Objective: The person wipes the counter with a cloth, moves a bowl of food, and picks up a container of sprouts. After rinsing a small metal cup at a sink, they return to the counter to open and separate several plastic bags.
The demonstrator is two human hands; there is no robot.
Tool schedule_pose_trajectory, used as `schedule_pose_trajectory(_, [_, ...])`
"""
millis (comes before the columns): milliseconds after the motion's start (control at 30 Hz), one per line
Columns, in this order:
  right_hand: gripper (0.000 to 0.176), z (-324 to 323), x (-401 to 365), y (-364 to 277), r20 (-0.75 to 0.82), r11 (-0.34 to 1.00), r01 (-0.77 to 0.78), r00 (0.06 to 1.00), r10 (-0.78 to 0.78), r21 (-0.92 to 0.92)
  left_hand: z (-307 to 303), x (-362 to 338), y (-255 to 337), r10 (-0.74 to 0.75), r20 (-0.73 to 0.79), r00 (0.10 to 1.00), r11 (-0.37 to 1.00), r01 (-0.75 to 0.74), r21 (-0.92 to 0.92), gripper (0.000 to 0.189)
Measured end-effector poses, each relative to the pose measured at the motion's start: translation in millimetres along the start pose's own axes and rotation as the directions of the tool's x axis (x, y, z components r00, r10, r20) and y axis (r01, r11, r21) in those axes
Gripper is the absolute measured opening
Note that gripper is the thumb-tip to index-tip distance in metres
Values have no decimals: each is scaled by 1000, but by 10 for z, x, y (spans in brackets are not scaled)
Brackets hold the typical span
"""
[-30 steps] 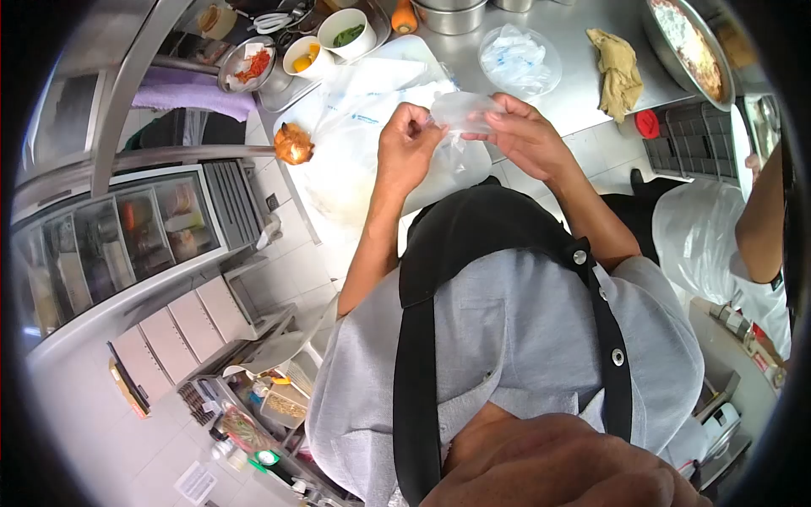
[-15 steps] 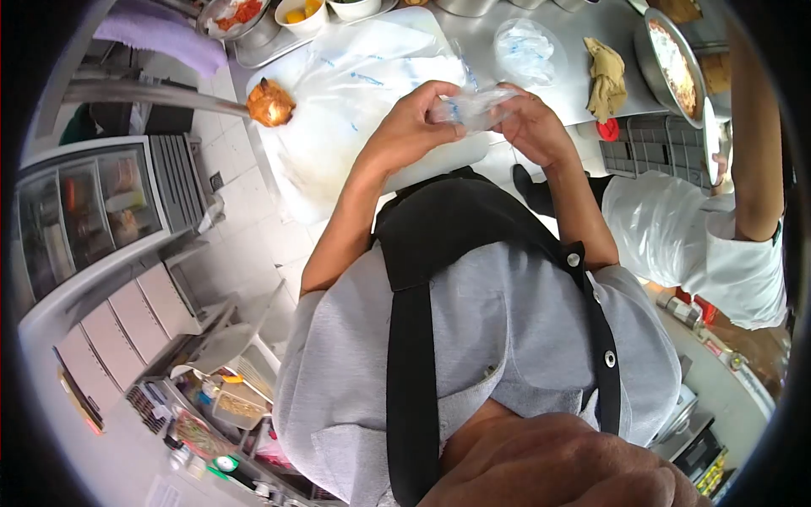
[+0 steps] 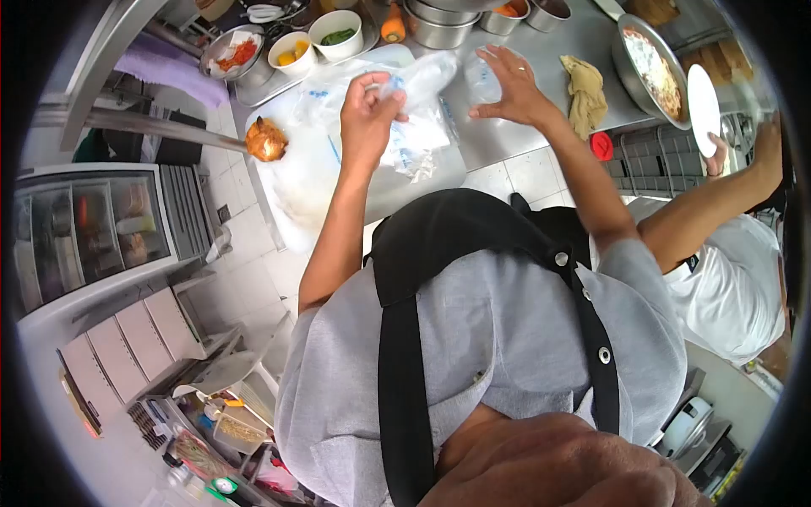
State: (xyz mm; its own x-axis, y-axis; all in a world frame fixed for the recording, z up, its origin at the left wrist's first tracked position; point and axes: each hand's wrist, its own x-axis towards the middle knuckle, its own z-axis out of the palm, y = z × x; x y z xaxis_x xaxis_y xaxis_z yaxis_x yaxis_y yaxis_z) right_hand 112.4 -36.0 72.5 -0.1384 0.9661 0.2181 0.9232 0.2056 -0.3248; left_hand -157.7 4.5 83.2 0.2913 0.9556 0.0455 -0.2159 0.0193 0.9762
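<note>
My left hand (image 3: pixel 369 118) is raised over the white cutting board (image 3: pixel 300 182), fingers closed on a thin clear plastic bag (image 3: pixel 432 74) that spreads to the right. More clear plastic with blue print (image 3: pixel 414 152) lies on the board below it. My right hand (image 3: pixel 514 87) holds nothing, its fingers spread above the steel counter, beside a crumpled clear plastic pile (image 3: pixel 481 78) that it partly covers. On the board's left edge sits a roundish, golden-brown food piece (image 3: pixel 266 139).
Along the back stand white bowls with yellow food (image 3: pixel 292 56) and greens (image 3: pixel 336 35), a carrot (image 3: pixel 393 24) and steel pots (image 3: pixel 441 32). At right are a tan cloth (image 3: pixel 585 95), a large steel bowl (image 3: pixel 652 72) and a co-worker's hand (image 3: pixel 717 156) holding a white plate (image 3: pixel 703 110).
My hands, earlier together around the plastic, have come apart. The left moved left with the bag; the right opened and rose toward the pile. The co-worker's arm lowered and the plate shows more fully.
</note>
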Motion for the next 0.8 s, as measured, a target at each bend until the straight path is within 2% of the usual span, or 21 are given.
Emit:
schedule_pose_trajectory(33, [96,51,51,164,74,980,13,997,1,-200,75,118,-3,45,5,999,998,-45,48,33])
schedule_pose_trajectory(67, [104,62,84,252,189,981,2,981,35,-193,183,228,-7,92,9,996,991,-92,95,32])
schedule_pose_trajectory(133, [102,99,114,332,370,985,-85,919,136,-150,408,470,-99,155,21,988,962,-156,224,32])
schedule_pose_trajectory(167, [100,98,138,352,459,982,-131,870,178,-134,513,599,-220,306,80,949,881,-314,353,33])
schedule_pose_trajectory(233, [94,80,146,351,483,979,-199,853,198,-50,728,813,-476,540,250,803,603,-577,550,34])
schedule_pose_trajectory(300, [89,87,110,360,515,962,-271,830,215,36,984,908,-632,446,339,829,575,-555,601,30])
schedule_pose_trajectory(333, [86,147,78,422,455,968,-235,874,172,86,1085,921,-720,389,382,838,561,-544,624,28])
schedule_pose_trajectory(433, [89,30,3,351,419,995,-104,903,96,-3,1235,1027,-969,409,563,718,130,-656,743,17])
schedule_pose_trajectory(467, [90,-20,-44,326,295,994,-90,950,105,-63,1273,1015,-943,285,551,784,90,-594,799,16])
schedule_pose_trajectory(533, [94,-84,-152,279,46,980,-82,995,92,-183,1343,1019,-823,50,496,867,89,-499,862,22])
schedule_pose_trajectory(567, [96,-89,-128,317,121,989,-87,987,102,-119,1362,991,-768,-78,452,889,79,-446,891,25])
schedule_pose_trajectory(667, [105,79,79,497,387,986,-158,914,122,62,1322,1037,-748,-187,394,900,193,-359,913,35])
schedule_pose_trajectory(767, [99,-4,38,528,250,982,-136,963,99,133,931,1033,-613,138,408,902,605,-403,687,40])
schedule_pose_trajectory(800, [94,-166,-3,432,151,968,-114,985,81,225,735,933,-471,283,325,902,589,-431,683,45])
